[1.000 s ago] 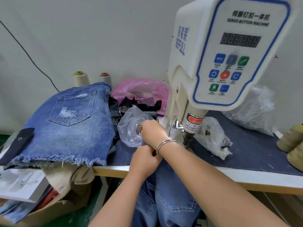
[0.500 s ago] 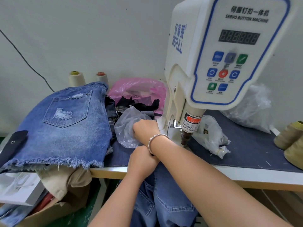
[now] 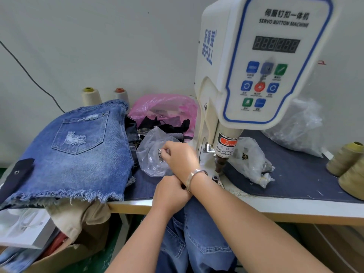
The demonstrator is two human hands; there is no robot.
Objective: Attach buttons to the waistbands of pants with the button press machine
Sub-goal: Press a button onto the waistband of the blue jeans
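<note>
The right hand (image 3: 178,157) reaches across to the clear plastic bag (image 3: 152,154) lying left of the button press machine (image 3: 254,71), and its fingertips pinch a small metal button (image 3: 160,153) at the mouth of the bag. A silver bracelet (image 3: 194,177) sits on that wrist. The left hand (image 3: 170,195) is curled at the front edge of the worktop (image 3: 295,203), under the right wrist, gripping the waistband of the blue jeans (image 3: 197,243) that hang down off that edge; the waistband itself is mostly hidden by the 2 hands.

The machine stands toward the back of the worktop, its press head (image 3: 220,164) pointing down at the small lower die (image 3: 215,177) just right of the right wrist. A dark blue cloth covers the worktop.

On the left end a pair of frayed denim shorts (image 3: 78,150) lies pocket-side up, its hem overhanging the front edge. Behind it, near the back edge, stand 2 thread cones (image 3: 91,96). A pink plastic bag (image 3: 165,107) with dark scraps sits behind the clear one. Right of the press head lies another clear bag (image 3: 252,160), and a larger crumpled one (image 3: 295,127) lies behind it. 2 olive thread cones (image 3: 348,166) stand at the right end.
</note>
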